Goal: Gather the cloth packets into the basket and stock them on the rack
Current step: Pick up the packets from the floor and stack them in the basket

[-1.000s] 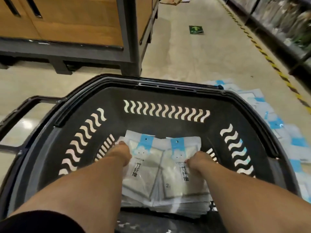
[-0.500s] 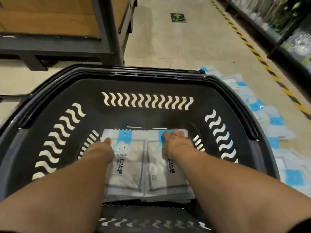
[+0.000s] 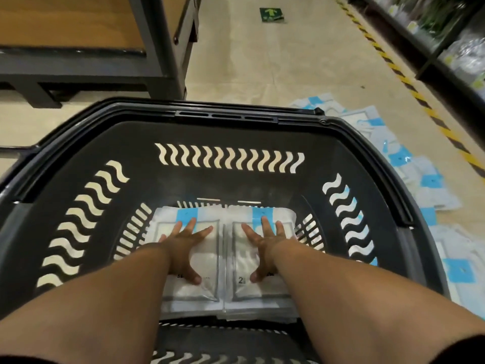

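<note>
both hands, left hand [image 3: 183, 243] and right hand [image 3: 265, 244], press spread-fingered on packets [image 3: 207, 258] in basket [image 3: 231, 119]

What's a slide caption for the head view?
Left hand and right hand press flat on side-by-side cloth packets in the black basket; loose packets lie on the floor beside it.

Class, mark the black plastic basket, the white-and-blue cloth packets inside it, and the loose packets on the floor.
Black plastic basket [image 3: 225, 111]: head view, far rim.
White-and-blue cloth packets in basket [image 3: 244, 295]: head view, right stack's clear front.
Loose packets on floor [image 3: 433, 181]: head view, blue label.
</note>
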